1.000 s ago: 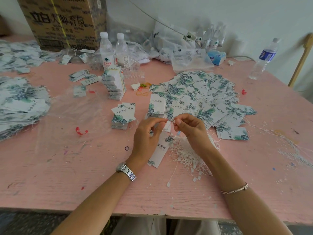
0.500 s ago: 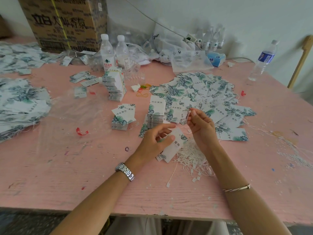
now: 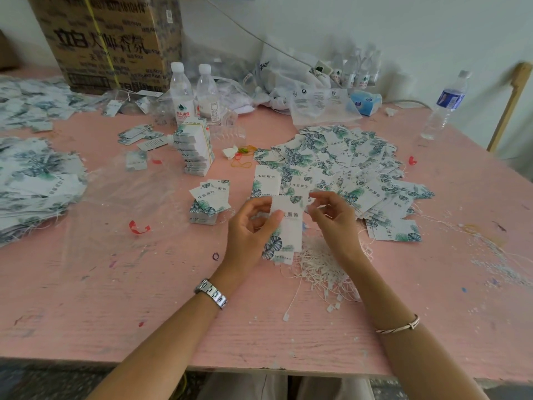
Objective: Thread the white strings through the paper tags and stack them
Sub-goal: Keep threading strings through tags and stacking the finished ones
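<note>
The big brown box (image 3: 106, 44) has large Chinese letters, "立白" first, and the rest is too blurry. The paper tags (image 3: 266, 176) say "伟宸服饰" (so does the one held up (image 3: 288, 223)). A white bag (image 3: 318, 73) says "HOTEL". The water bottle (image 3: 181, 96) label says "农夫山泉".

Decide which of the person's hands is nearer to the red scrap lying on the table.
Left. The left hand holds the tag just right of the red scrap; the right hand lies farther right, beyond the tag.
</note>
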Motion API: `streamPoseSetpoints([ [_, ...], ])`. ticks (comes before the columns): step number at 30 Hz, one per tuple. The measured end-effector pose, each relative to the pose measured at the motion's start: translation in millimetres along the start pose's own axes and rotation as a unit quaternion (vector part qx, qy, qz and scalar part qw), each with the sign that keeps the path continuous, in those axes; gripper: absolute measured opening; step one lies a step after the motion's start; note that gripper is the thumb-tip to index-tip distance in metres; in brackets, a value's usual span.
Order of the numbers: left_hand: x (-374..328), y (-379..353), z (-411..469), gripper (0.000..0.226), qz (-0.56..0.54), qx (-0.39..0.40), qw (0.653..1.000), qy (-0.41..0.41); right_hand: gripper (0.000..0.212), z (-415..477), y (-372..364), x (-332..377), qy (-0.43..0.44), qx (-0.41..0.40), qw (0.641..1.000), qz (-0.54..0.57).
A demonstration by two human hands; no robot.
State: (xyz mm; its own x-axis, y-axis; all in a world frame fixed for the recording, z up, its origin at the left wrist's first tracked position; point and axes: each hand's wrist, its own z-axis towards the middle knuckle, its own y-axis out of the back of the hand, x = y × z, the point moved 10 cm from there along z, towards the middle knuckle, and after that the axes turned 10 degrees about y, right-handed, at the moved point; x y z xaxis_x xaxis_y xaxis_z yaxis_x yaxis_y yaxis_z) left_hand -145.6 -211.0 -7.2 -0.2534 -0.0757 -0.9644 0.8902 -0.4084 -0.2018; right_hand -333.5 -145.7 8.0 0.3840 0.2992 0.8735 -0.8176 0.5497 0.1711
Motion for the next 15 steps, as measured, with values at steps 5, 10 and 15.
streamPoseSetpoints([
  [5,-3,14,-3,0.019,-0.005,-0.063,0.998,-0.018,0.026,-10,-39,20,0.014,0.149,0.982,0.110],
  [10,-10,20,-5,0.015,0.009,-0.091,0.995,-0.036,0.036,-18,-53,22,0.027,0.196,0.973,0.115],
  [15,-5,19,-4,0.015,0.034,-0.092,0.995,-0.028,0.016,-5,-31,25,0.067,0.130,0.984,0.103],
])
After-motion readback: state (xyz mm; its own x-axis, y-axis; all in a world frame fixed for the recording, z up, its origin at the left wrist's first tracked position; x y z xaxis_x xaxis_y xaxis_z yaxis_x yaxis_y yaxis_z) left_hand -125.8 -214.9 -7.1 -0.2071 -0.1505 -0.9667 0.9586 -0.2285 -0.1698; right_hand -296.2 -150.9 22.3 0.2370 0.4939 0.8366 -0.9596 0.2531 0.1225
